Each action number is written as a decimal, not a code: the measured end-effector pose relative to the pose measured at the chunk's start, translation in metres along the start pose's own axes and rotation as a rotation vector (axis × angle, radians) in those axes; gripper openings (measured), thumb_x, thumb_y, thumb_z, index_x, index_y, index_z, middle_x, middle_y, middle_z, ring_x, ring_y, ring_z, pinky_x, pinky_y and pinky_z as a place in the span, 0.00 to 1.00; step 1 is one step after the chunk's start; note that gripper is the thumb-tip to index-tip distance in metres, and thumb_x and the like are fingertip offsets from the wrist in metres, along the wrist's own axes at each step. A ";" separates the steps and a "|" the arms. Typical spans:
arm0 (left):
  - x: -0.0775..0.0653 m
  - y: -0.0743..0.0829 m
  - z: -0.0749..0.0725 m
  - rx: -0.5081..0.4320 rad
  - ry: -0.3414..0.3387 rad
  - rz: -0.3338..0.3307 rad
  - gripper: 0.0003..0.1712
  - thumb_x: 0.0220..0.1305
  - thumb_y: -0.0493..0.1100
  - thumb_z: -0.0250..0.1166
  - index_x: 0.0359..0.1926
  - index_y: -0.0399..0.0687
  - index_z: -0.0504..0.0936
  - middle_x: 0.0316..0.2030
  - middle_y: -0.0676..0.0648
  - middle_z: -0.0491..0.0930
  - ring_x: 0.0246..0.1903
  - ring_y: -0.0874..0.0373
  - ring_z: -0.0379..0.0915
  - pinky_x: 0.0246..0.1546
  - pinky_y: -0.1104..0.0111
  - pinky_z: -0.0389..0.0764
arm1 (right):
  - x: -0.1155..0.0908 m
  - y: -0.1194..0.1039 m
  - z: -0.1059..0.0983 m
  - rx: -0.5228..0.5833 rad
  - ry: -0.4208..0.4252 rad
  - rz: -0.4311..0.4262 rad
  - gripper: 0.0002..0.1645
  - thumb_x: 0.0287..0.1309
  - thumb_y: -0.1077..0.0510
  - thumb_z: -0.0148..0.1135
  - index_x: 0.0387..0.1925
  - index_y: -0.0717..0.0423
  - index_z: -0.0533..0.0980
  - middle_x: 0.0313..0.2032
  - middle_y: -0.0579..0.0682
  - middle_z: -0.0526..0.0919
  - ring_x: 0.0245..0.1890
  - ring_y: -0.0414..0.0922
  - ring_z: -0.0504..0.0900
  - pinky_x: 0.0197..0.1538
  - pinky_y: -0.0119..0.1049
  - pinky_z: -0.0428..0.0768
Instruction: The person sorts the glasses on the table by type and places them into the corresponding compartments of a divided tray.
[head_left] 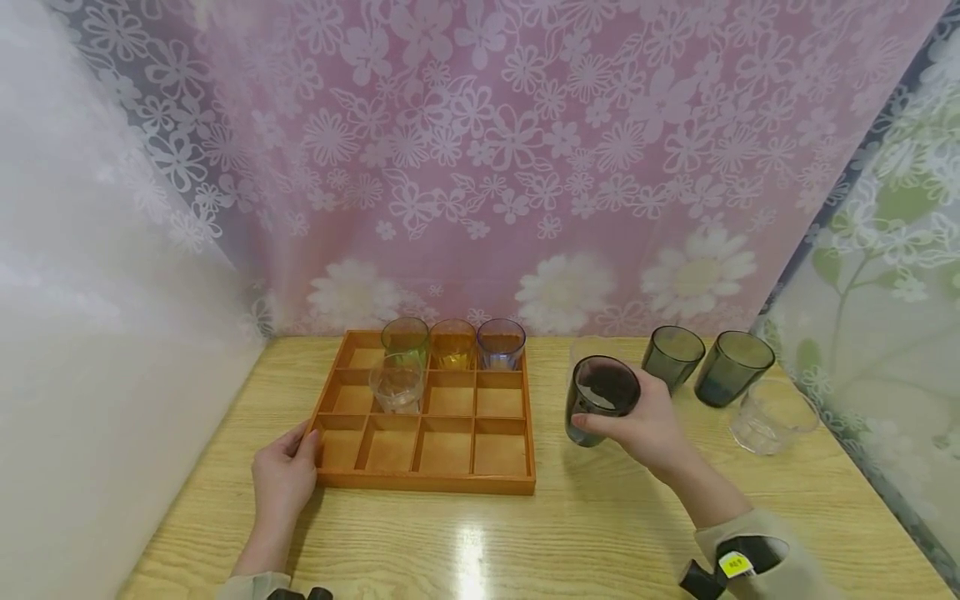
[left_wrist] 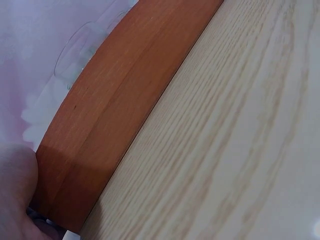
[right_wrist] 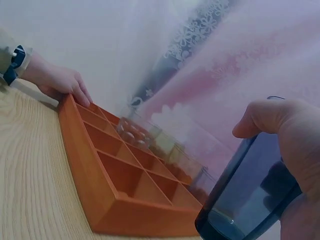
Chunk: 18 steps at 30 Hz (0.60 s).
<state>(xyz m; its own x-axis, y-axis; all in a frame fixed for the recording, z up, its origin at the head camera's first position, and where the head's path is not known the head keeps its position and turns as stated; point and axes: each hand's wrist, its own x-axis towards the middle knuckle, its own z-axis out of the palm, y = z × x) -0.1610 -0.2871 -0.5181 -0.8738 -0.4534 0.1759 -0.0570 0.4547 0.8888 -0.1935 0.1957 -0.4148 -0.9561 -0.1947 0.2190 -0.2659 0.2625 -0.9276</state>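
At the front left corner of a brown wooden compartment tray [head_left: 427, 482], my left hand [head_left: 285, 477] grips the side wall, thumb over the rim. My right hand [head_left: 654, 427] holds a dark grey glass [head_left: 582, 421], fingers wrapped round its side, just right of the tray; the glass leans slightly. In the tray's back row stand a green glass [head_left: 405, 340], an amber glass [head_left: 453, 343] and a blue-violet glass [head_left: 501, 343], side by side up to the right end. A clear glass [head_left: 397, 388] sits in the middle row, second compartment from the left.
Two dark grey glasses [head_left: 672, 357] [head_left: 733, 371] stand at the back right, with a clear glass [head_left: 772, 421] in front of them. Another clear glass [head_left: 592, 343] is partly hidden behind the held one. A flowered curtain [head_left: 480, 167] borders the wooden table [head_left: 405, 550].
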 end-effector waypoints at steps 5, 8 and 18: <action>0.000 0.000 0.000 -0.007 0.001 -0.005 0.19 0.78 0.36 0.63 0.62 0.28 0.82 0.54 0.30 0.84 0.55 0.42 0.81 0.37 0.89 0.73 | 0.010 -0.004 0.020 0.030 -0.062 -0.080 0.38 0.48 0.63 0.87 0.61 0.56 0.79 0.56 0.57 0.83 0.56 0.53 0.82 0.56 0.39 0.84; 0.001 0.001 0.000 -0.009 0.004 -0.005 0.19 0.77 0.35 0.62 0.62 0.28 0.82 0.53 0.30 0.84 0.55 0.42 0.81 0.37 0.89 0.73 | 0.015 -0.008 0.033 0.046 -0.084 -0.106 0.38 0.47 0.62 0.87 0.60 0.54 0.80 0.56 0.54 0.83 0.57 0.58 0.81 0.58 0.45 0.83; 0.000 0.002 0.001 -0.004 0.007 -0.013 0.18 0.78 0.35 0.62 0.62 0.28 0.83 0.52 0.30 0.85 0.53 0.43 0.81 0.36 0.88 0.74 | 0.027 -0.020 0.076 0.143 -0.110 -0.147 0.38 0.45 0.66 0.86 0.60 0.54 0.80 0.54 0.56 0.84 0.57 0.57 0.82 0.57 0.51 0.84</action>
<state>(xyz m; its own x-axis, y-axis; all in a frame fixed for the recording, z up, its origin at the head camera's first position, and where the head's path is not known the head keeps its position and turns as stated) -0.1614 -0.2852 -0.5169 -0.8694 -0.4649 0.1674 -0.0663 0.4454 0.8929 -0.2043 0.1134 -0.4132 -0.8872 -0.3248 0.3277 -0.3734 0.0883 -0.9235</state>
